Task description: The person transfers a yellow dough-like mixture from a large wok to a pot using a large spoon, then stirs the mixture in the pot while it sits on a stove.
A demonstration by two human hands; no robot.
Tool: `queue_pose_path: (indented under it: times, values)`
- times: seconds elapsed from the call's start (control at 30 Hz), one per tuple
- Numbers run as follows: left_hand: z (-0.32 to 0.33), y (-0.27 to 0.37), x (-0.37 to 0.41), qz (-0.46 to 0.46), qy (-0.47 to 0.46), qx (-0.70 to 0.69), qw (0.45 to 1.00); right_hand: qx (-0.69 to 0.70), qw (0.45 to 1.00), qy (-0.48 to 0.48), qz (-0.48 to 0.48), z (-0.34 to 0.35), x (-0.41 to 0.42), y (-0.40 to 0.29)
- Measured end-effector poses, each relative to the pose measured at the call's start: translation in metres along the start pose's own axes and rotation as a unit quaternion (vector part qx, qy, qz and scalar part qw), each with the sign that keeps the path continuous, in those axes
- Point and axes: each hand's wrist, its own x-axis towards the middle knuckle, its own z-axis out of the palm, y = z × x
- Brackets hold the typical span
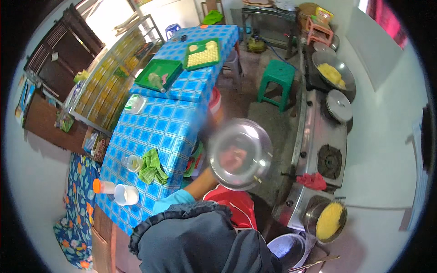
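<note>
My left forearm, in a light blue sleeve, reaches forward to a shiny round metal bowl (240, 155). My left hand is hidden by the bowl, which it appears to hold up; the fingers do not show. The bowl is slightly blurred, with a reddish patch in its middle and small yellowish bits near its lower rim. My right hand is out of view. Left of the bowl stands a table with a blue checked cover (150, 128), bearing a green cloth (152, 167), a clear cup (134, 163), a white tub (126, 195) and an orange-lidded jar (104, 187).
Green trays (174, 66) (215, 65) lie farther along the table, one with rows of pale pieces. A green stool (277, 80) stands ahead. At right, stoves (307, 136) carry a wok (317, 58) of yellow food and a pan (309, 218) with yellow contents. A basin (285, 244) sits low right.
</note>
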Motion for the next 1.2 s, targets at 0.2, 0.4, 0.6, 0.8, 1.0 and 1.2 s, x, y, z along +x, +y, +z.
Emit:
queue_pose_path:
  times: [0.2,0.4,0.6,0.8,1.0,1.2]
  values:
    - [-0.131,0.210,-0.104,0.265,0.077,-0.093,0.957,-0.055,0.993,-0.104,0.002,0.091,-0.021,-0.022]
    - [-0.171,0.273,-0.104,0.345,0.397,0.052,0.849,-0.124,0.984,-0.111,-0.061,0.144,-0.044,-0.042]
    - [-0.225,0.257,-0.112,0.202,0.566,0.275,0.750,-0.084,0.992,-0.091,-0.015,0.176,-0.035,-0.051]
    - [-0.239,0.239,-0.083,0.077,0.569,0.470,0.671,-0.025,0.996,0.066,-0.048,0.101,-0.040,-0.051]
    - [-0.243,0.235,-0.069,-0.015,0.537,0.628,0.563,-0.204,0.934,0.290,-0.037,0.034,-0.039,-0.070]
    - [-0.235,0.213,-0.054,-0.081,0.507,0.733,0.447,-0.715,0.619,0.271,-0.176,-0.053,0.015,-0.117]
